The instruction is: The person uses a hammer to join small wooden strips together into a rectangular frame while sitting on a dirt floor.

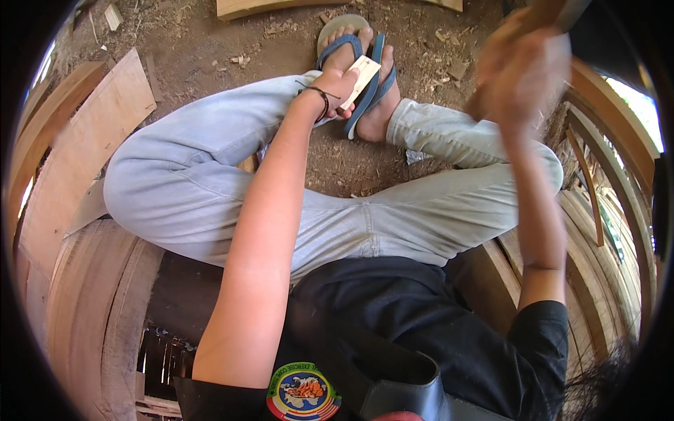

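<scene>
My left hand (pixel 335 88), with a dark cord bracelet at the wrist, grips a small pale wooden block (pixel 362 78). The block is held slantwise above my sandalled feet, and a small dark mark shows near its far end. On the right, my right hand (pixel 523 81) is raised and smeared by motion. Its fingers are wrapped round a brown-handled tool (pixel 544 17), whose far end runs out of view at the top; its exact kind is too blurred to tell. The two hands are well apart.
My legs in pale jeans (pixel 189 154) are bent, with blue-strapped sandals (pixel 370 98) between them. Wood chips lie on the dirt floor (pixel 246 52). Boards (pixel 98 140) lean at the left, more timbers (pixel 611 126) stand at the right, and a plank (pixel 260 5) lies beyond my feet.
</scene>
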### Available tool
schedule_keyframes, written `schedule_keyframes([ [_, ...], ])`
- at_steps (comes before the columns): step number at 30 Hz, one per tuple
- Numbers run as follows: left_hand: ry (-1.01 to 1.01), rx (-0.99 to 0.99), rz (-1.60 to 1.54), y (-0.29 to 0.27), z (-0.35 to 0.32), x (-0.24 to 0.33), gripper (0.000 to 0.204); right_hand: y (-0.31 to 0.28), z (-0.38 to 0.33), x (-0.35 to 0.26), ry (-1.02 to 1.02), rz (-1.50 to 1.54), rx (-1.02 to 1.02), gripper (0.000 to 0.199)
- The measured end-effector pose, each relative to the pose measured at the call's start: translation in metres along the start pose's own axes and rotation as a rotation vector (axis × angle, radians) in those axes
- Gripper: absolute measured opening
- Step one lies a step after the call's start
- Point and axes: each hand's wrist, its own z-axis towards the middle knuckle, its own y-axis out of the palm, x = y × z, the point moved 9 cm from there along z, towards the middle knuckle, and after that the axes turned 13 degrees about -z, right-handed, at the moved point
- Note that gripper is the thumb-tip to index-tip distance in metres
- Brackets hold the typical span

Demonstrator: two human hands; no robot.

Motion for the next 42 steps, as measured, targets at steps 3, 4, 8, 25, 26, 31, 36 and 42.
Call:
schedule_keyframes([
  [3, 0.055, -0.053, 0.04, 0.011, 0.008, 0.008, 0.046, 0.095, -0.109, 0.062, 0.233, -0.396, -0.722, 0.024],
  [4, 0.029, -0.027, -0.006, 0.005, 0.005, 0.009, 0.046, 0.084, -0.095, 0.054, 0.25, -0.366, -0.677, 0.024],
  [8, 0.058, -0.1, 0.011, 0.001, 0.017, 0.015, 0.043, 0.013, -0.017, 0.002, 0.229, 0.072, -0.465, 0.029],
  [25, 0.042, -0.019, -0.007, 0.002, 0.007, 0.002, 0.042, 0.058, -0.056, 0.019, 0.177, -0.184, -0.525, 0.034],
  [26, 0.056, -0.04, 0.05, 0.004, 0.006, -0.005, 0.04, 0.097, -0.113, 0.036, 0.124, -0.418, -0.781, 0.036],
  [31, -0.103, -0.047, 0.06, 0.004, 0.005, -0.015, 0.041, 0.038, -0.028, 0.03, 0.365, -0.099, -0.637, 0.032],
  [36, 0.023, -0.033, 0.007, 0.008, 0.006, 0.018, 0.043, -0.009, 0.01, -0.011, -0.063, -0.139, 0.036, 0.016],
  [42, 0.086, 0.013, 0.085, -0.004, 0.015, -0.008, 0.037, 0.083, -0.092, 0.024, 0.553, 0.029, -0.813, 0.031],
])
